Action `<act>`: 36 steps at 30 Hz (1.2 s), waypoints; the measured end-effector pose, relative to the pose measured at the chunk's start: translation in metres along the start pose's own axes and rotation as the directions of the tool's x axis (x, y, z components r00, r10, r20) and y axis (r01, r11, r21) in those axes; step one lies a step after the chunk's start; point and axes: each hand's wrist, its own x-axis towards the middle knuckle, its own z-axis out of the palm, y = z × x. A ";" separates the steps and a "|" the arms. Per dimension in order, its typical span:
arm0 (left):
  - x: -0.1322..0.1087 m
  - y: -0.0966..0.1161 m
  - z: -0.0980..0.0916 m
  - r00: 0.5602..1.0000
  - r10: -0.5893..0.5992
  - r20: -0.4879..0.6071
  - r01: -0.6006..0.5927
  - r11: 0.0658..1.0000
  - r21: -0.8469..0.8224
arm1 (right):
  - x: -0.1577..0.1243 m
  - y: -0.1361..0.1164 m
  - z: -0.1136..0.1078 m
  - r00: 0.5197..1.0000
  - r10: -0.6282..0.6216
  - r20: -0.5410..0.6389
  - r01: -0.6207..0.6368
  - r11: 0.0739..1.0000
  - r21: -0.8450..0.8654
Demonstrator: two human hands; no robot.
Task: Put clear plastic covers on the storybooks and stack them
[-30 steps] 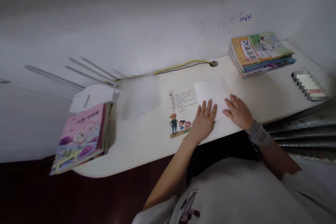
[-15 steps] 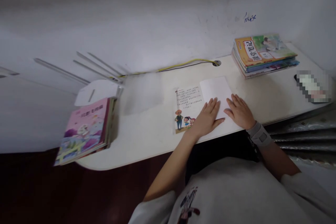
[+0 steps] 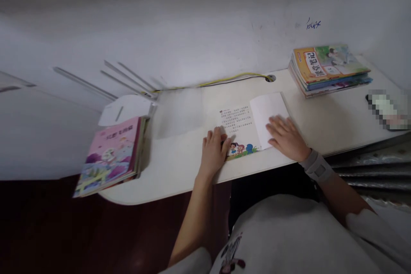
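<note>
In the head view, an open booklet (image 3: 257, 122) lies on the white desk (image 3: 175, 167) near its front edge, between the person's two hands. Its left page carries lines of print above cartoon figures; the right page is blank where it shows. The left hand (image 3: 213, 150) rests at the lower left corner of the booklet, palm down, fingers extended and loosely apart, covering part of the drawing and gripping nothing. The right hand (image 3: 286, 137), with a grey band (image 3: 319, 168) at the wrist, is laid flat over the outer part of the blank page, its fingers spread and unclenched. Well to the left is a stack of books (image 3: 111, 154) with a pink cover on top; a second pile (image 3: 330, 68), topped by an orange and green cover, sits toward the back right. Behind the booklet, a yellow cable (image 3: 231, 77) runs along the wall to a round hole (image 3: 270, 78).
</note>
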 end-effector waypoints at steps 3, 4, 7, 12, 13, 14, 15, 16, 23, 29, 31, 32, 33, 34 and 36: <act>0.000 0.002 -0.001 1.000 0.007 0.023 -0.006 1.000 -0.010 | 0.019 -0.012 -0.001 0.985 -0.142 0.101 0.142 0.990 0.003; 0.000 0.002 -0.002 1.000 0.004 0.020 -0.004 1.000 -0.015 | 0.023 -0.014 0.000 0.981 -0.147 0.130 0.149 0.989 -0.001; 0.000 0.001 -0.002 1.000 -0.019 -0.005 0.019 0.999 -0.038 | 0.030 -0.015 0.008 0.974 -0.129 0.184 0.134 0.991 -0.014; 0.000 0.001 -0.003 0.999 -0.044 -0.007 0.044 0.997 -0.058 | 0.025 -0.013 0.015 0.975 -0.095 0.203 0.098 0.995 -0.007; 0.000 0.002 -0.003 0.999 -0.044 -0.007 0.044 0.997 -0.059 | 0.024 -0.013 0.015 0.975 -0.090 0.202 0.094 0.996 -0.008; 0.000 0.002 -0.003 0.999 -0.044 -0.007 0.044 0.997 -0.061 | 0.023 -0.014 0.016 0.975 -0.089 0.202 0.093 0.996 -0.011; -0.001 0.002 -0.002 0.999 -0.046 -0.009 0.045 0.997 -0.063 | 0.023 -0.014 0.016 0.975 -0.089 0.204 0.094 0.996 -0.014; -0.001 0.002 -0.002 0.999 -0.049 -0.011 0.048 0.997 -0.065 | 0.022 -0.013 0.016 0.975 -0.090 0.205 0.095 0.995 -0.015; -0.001 -0.001 0.001 0.999 -0.045 -0.008 0.044 0.998 -0.052 | 0.022 -0.010 0.016 0.976 -0.075 0.205 0.079 0.997 -0.008; -0.001 0.003 -0.003 1.000 -0.012 -0.005 0.013 1.000 0.018 | 0.019 -0.006 0.015 0.975 -0.069 0.212 0.072 0.997 -0.010; -0.001 0.003 -0.003 1.000 -0.006 -0.010 0.006 0.999 0.036 | 0.018 -0.005 0.016 0.976 -0.065 0.209 0.069 0.998 -0.011; -0.001 0.003 -0.003 1.000 -0.005 -0.013 0.005 0.999 0.042 | 0.018 -0.004 0.016 0.976 -0.064 0.208 0.068 0.998 -0.013; -0.001 0.003 -0.002 1.000 -0.003 -0.013 0.004 0.999 0.046 | 0.018 -0.004 0.017 0.976 -0.064 0.207 0.068 0.998 -0.014; -0.001 0.002 -0.002 1.000 -0.001 -0.011 0.002 0.999 0.048 | 0.018 -0.004 0.017 0.977 -0.065 0.205 0.069 0.998 -0.014; 0.000 0.002 -0.002 1.000 -0.001 -0.010 0.002 0.999 0.046 | 0.018 -0.004 0.017 0.978 -0.064 0.200 0.067 0.998 -0.009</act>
